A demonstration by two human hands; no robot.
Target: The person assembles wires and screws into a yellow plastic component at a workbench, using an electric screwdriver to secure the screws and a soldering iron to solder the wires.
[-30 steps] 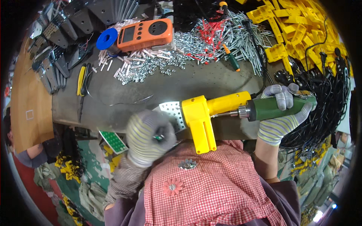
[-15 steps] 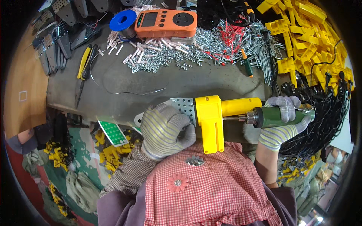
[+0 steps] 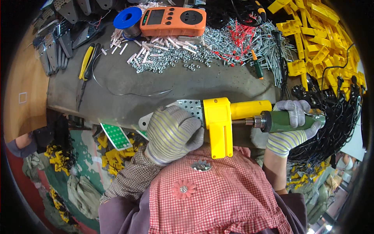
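My left hand (image 3: 173, 134), in a grey striped glove, is closed round a grey perforated metal bracket (image 3: 191, 107). This bracket is joined to a yellow plastic handle housing (image 3: 219, 126), whose round grip (image 3: 251, 110) points right. In my right hand (image 3: 294, 124), also gloved, lies a green electric screwdriver (image 3: 278, 121), held level with the fingers wrapped over its body. Its bit (image 3: 238, 122) reaches left to the right side of the housing. The bit's tip and any screw there are hidden. The left fingertips are partly out of sight behind the bracket.
Nuts (image 3: 156, 64), long screws (image 3: 269, 54) and white tubes are heaped along the bench's far side. Behind them stand an orange meter (image 3: 173, 21) and a blue solder spool (image 3: 127, 18). Pliers (image 3: 86, 64) lie left; yellow housings (image 3: 319, 46) and black cords (image 3: 331, 132) crowd the right.
Both hands keep nearly the same places. Slightly less of the screwdriver bit shows between the chuck and the yellow housing.
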